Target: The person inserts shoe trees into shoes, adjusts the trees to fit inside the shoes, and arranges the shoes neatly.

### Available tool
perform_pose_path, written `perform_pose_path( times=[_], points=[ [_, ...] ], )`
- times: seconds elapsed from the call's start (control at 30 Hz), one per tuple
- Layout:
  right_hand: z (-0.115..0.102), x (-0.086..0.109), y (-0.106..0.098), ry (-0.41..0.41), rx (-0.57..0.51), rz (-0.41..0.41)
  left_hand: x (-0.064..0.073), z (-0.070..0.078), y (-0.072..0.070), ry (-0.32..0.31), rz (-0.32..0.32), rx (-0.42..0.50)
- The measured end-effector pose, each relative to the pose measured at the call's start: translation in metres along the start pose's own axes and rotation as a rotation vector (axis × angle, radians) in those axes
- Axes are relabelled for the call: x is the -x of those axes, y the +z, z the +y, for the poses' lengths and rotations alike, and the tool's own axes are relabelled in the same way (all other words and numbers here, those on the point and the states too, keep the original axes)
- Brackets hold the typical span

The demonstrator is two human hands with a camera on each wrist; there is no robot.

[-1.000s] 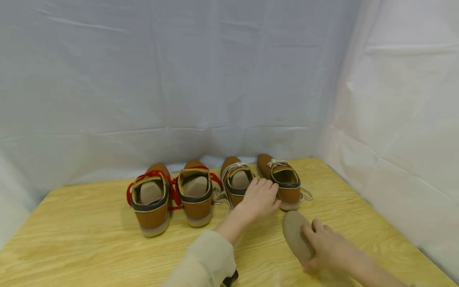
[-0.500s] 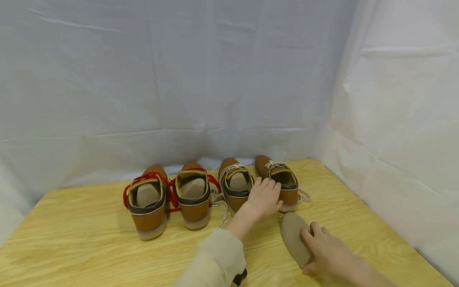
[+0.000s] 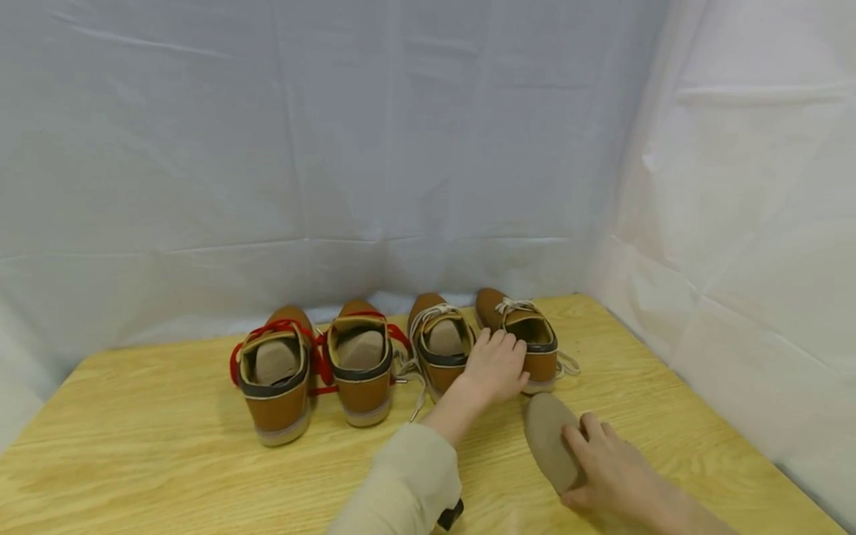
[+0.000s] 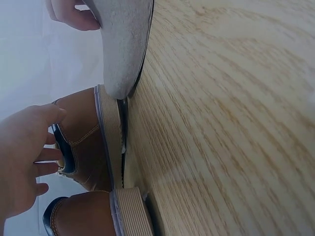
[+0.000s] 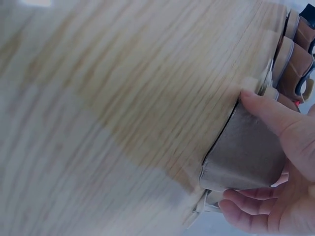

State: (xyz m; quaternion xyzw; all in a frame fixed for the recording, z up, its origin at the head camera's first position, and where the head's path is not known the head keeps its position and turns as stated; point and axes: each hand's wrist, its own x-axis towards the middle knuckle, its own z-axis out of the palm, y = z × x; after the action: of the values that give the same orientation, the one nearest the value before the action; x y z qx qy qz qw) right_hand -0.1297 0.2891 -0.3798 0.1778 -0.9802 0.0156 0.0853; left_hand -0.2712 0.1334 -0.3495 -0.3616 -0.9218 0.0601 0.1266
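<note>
My right hand holds a grey-beige, rounded shoe insert low over the table, thumb on one side and fingers on the other. The insert's front end sits close to the heel of a brown shoe with pale laces, the rightmost in the row, whose interior shows hollow. Behind that heel, my left hand touches the shoe with loosely extended fingers, thumb against its back. To the left stands a matching brown shoe with a beige insert inside; my left hand partly covers it.
Two brown shoes with red laces, one further left and one nearer the middle, have beige inserts inside. All stand toe-first near the grey backdrop on the wood-grain table. A white sheet hangs at the right.
My left hand has shifted slightly right along the heel of the rightmost shoe. The right hand keeps the insert in nearly the same place; the head view shifts a little.
</note>
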Motion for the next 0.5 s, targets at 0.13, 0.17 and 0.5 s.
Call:
perform_pose_path(
  times=[0.13, 0.17, 0.5],
  points=[
    [-0.0001, 0.0008, 0.0003, 0.002, 0.016, 0.016, -0.0001, 0.0002, 0.0, 0.004, -0.005, -0.005],
    [0.0001, 0.0012, 0.0003, -0.002, 0.02, 0.022, -0.0001, 0.0003, -0.0001, 0.004, -0.006, -0.007],
    [0.0032, 0.0044, -0.0035, -0.002, 0.036, 0.07, -0.0002, -0.0009, -0.0006, 0.01, -0.011, -0.008]
  ],
)
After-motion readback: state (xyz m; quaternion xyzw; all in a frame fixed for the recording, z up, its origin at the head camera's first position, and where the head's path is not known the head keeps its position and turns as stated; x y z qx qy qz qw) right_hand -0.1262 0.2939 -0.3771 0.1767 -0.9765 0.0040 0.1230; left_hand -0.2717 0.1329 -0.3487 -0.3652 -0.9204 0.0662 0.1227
